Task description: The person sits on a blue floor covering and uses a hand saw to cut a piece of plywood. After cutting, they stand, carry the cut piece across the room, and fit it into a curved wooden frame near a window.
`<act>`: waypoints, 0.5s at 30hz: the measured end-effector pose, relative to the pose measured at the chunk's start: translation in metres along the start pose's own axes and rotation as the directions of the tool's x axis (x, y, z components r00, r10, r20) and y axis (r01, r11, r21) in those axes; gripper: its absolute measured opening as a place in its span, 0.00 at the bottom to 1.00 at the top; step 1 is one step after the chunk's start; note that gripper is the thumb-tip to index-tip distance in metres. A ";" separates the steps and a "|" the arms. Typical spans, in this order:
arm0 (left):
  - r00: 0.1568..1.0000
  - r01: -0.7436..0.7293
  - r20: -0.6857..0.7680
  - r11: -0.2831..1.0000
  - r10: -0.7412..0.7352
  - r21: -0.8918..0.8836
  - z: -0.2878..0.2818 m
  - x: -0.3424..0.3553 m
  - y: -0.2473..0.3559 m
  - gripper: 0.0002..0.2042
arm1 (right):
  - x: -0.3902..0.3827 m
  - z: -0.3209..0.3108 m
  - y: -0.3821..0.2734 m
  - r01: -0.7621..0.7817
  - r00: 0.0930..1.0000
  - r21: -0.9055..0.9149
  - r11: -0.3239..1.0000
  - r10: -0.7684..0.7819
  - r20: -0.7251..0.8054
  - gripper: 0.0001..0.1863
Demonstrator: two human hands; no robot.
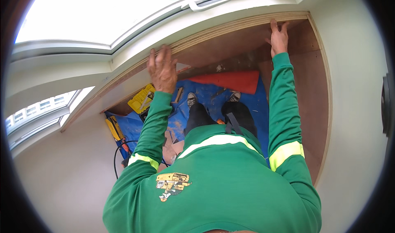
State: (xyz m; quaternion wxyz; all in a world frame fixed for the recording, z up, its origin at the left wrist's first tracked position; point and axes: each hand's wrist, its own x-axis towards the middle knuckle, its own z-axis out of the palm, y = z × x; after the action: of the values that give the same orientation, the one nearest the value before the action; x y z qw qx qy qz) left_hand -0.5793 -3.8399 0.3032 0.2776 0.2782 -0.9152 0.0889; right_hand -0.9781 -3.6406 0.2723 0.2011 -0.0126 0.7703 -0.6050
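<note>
A long plywood panel (224, 41) with a pale layered edge runs below the window. My left hand (163, 70) rests against its edge left of centre, fingers stretched over the rim and thumb lower down. Near the panel's right end, my right hand (279, 39) presses on the edge with its fingers apart. That end meets a second plywood panel (304, 93) along the right wall. Both arms are in green sleeves with yellow bands. The panel's far face is hidden.
Blue sheeting (261, 113) covers the floor under my feet. On it lie a red sheet (230, 81), an open yellow case (142, 98), a yellow tool (115, 128), a black cable (117, 159) and wood scraps. A white window handle (207, 5) juts out above the panel.
</note>
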 end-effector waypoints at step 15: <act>0.966 0.110 -0.197 0.955 -0.168 -0.276 0.021 0.004 -0.009 0.20 | -0.018 -0.001 -0.010 0.131 0.989 -0.181 0.975 -0.140 -0.041 0.57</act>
State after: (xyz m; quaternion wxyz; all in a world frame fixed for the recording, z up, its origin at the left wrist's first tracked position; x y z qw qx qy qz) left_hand -0.5866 -3.8556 0.2875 0.4161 0.2915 -0.8610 -0.0230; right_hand -0.9643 -3.6377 0.2870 0.1366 -0.0669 0.8238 -0.5461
